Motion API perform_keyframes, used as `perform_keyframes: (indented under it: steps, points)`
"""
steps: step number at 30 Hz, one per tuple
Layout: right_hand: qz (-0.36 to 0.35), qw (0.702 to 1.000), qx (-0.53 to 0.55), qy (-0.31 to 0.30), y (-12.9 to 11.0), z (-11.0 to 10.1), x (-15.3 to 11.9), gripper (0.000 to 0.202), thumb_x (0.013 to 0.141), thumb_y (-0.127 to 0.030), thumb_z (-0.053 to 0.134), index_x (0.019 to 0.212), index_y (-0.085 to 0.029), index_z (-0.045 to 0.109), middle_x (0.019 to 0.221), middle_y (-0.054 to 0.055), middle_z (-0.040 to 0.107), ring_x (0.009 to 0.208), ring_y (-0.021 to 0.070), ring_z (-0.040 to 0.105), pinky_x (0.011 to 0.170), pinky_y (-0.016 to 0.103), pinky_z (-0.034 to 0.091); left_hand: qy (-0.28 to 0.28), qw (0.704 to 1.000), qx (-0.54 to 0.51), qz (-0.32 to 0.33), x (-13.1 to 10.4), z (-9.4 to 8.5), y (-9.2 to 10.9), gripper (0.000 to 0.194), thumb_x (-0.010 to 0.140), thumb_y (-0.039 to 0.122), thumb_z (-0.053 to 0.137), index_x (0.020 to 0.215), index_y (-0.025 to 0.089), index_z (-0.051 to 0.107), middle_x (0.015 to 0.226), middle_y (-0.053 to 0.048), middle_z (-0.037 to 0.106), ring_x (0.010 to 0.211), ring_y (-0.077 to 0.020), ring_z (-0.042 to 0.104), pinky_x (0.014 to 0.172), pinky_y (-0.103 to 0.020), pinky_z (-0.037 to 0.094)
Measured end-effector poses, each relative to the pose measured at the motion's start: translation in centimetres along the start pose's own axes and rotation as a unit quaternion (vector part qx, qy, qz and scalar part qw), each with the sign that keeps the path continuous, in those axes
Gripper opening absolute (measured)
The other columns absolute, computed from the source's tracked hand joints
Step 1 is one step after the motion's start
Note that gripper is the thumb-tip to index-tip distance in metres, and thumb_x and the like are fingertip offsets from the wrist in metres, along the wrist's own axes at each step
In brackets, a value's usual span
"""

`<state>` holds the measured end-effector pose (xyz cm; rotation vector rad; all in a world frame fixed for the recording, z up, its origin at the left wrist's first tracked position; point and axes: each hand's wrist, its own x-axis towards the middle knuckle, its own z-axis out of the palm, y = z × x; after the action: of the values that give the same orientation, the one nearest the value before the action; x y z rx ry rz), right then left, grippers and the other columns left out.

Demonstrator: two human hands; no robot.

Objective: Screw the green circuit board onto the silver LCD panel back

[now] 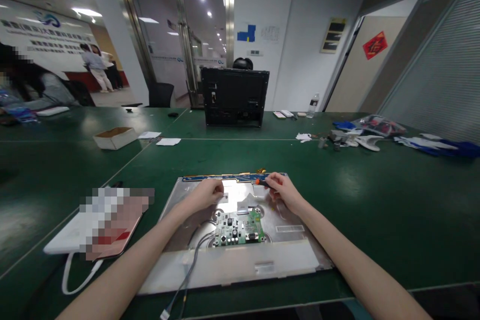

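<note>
An LCD panel [288, 260] lies on the table in front of me, its silver metal back facing up. A green circuit board [240, 229] sits at its middle, and a bundle of grey cables [195, 260] runs from the board over the near edge. Along the far edge is a narrow blue circuit strip [240, 177]. My left hand [210, 193] is over the metal back, fingers pinched together; what they hold, if anything, is hidden. My right hand [281, 191], at the strip's right part, grips a small dark tool with an orange end [258, 181].
At the left lie a phone [123, 230] and a white device with a white cable [67, 272]. Farther back are a small open box [115, 138], a black monitor housing [235, 97], a bottle [312, 106], and gloves and loose parts [369, 141]. A person sits far left.
</note>
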<state>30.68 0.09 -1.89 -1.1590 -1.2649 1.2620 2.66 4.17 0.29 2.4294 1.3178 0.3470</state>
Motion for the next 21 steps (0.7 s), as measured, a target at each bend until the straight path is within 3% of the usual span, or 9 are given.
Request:
perform_keyframes:
  steps: [5, 10, 16, 21]
  points:
    - [-0.015, 1.0, 0.01, 0.02, -0.6, -0.2, 0.0, 0.037, 0.073, -0.055, 0.066, 0.08, -0.02, 0.053, 0.068, -0.004, 0.06, 0.043, 0.0061, 0.047, 0.037, 0.018, 0.036, 0.008, 1.0, 0.001, 0.01, -0.1, -0.8, 0.4, 0.013, 0.078, 0.025, 0.055, 0.076, 0.016, 0.064, 0.075, -0.004, 0.066, 0.068, -0.0165, 0.057, 0.06, -0.024, 0.035]
    - [-0.028, 0.999, 0.014, 0.042, -0.9, -0.9, 0.1, 0.037, 0.072, -0.053, 0.068, 0.078, -0.02, 0.054, 0.069, -0.004, 0.06, 0.045, 0.0065, 0.047, 0.038, 0.019, 0.037, -0.025, 0.997, -0.01, 0.067, 0.3, -0.9, 3.6, 0.01, 0.078, 0.022, 0.057, 0.077, 0.016, 0.065, 0.075, -0.004, 0.067, 0.068, -0.0157, 0.057, 0.059, -0.024, 0.035]
    - [-0.03, 0.998, 0.014, 0.056, -1.2, -1.5, 0.1, 0.038, 0.07, -0.054, 0.069, 0.077, -0.02, 0.054, 0.067, -0.003, 0.06, 0.044, 0.007, 0.046, 0.038, 0.019, 0.036, -0.087, 0.975, -0.068, 0.193, 2.0, 0.8, 7.1, 0.007, 0.075, 0.016, 0.06, 0.077, 0.016, 0.066, 0.074, -0.001, 0.067, 0.067, -0.0131, 0.056, 0.061, -0.022, 0.036]
    - [-0.033, 0.998, 0.02, 0.059, -1.4, -1.6, -0.1, 0.038, 0.07, -0.053, 0.07, 0.076, -0.02, 0.053, 0.066, -0.004, 0.059, 0.045, 0.0065, 0.046, 0.039, 0.018, 0.035, -0.101, 0.97, -0.114, 0.19, 2.9, 2.5, 7.4, 0.008, 0.076, 0.019, 0.063, 0.081, 0.015, 0.067, 0.074, -0.002, 0.067, 0.066, -0.0127, 0.057, 0.06, -0.021, 0.039]
